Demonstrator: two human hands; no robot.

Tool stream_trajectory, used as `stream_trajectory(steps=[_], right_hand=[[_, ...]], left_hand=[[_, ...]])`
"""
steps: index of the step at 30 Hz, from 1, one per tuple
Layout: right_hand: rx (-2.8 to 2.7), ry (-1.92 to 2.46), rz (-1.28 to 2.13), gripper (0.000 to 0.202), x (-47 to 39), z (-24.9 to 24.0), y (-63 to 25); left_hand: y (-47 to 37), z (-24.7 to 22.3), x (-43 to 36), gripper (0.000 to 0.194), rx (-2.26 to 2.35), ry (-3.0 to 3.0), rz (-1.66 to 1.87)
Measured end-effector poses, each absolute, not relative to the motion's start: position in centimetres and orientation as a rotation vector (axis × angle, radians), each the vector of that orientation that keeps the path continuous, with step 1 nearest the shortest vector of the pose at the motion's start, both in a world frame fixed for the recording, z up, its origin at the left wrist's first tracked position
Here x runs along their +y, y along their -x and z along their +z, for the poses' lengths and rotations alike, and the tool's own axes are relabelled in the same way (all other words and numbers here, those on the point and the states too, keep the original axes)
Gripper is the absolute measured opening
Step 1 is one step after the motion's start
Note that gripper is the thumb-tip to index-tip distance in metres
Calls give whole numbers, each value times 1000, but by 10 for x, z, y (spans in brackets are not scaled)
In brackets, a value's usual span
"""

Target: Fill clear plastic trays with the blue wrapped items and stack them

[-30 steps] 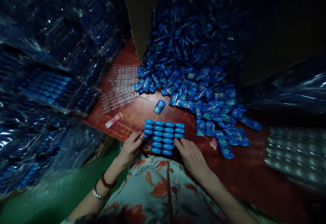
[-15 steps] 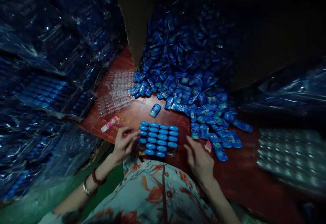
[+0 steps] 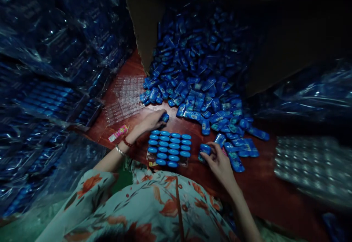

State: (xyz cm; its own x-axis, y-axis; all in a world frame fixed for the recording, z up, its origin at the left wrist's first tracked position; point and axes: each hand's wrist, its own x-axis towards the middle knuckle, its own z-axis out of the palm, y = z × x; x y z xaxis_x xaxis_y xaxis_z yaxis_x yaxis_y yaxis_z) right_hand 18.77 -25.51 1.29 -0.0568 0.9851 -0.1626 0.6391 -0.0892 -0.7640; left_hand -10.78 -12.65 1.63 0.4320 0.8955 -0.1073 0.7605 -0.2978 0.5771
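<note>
My left hand (image 3: 156,119) reaches out behind the tray, its fingers closed on a small blue packet (image 3: 165,117) lying on the table. My right hand (image 3: 218,158) pinches another blue packet (image 3: 205,149) between thumb and fingers, just right of the tray. Between the two hands sits a clear plastic tray (image 3: 183,162) bearing rows of glossy blue oval pieces (image 3: 173,146). Its front corners show no blue pieces. A heap of loose blue packets (image 3: 195,104) spreads behind and to the right of my right hand.
A cardboard box (image 3: 143,25) lies open at the back, blue packets spilling out. Empty clear trays (image 3: 123,97) lie at left, near a pink wrapper (image 3: 118,133). Stacked trays (image 3: 310,168) stand at right. Plastic-wrapped blue stacks (image 3: 46,99) rise on the left.
My left hand has moved from the tray's left edge forward onto the single packet behind it. My right hand, empty before, has picked up a packet from the heap's near edge.
</note>
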Motion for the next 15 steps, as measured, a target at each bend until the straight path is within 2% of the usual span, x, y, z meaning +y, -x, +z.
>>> stream_trajectory(steps=[3, 7, 11, 15], right_hand=[[-1459, 1579, 1130, 30, -279, 13, -179], [-1698, 1406, 955, 17, -294, 8, -160], [-2175, 1151, 591, 31, -290, 1, -156], [-2410, 1094, 421, 36, -280, 9, -161]], left_hand=[[133, 18, -161, 21, 1580, -1881, 757], [161, 19, -227, 25, 1891, -1393, 1306], [163, 16, -292, 30, 2056, -1212, 1367], [136, 7, -331, 25, 1956, -1313, 1385]])
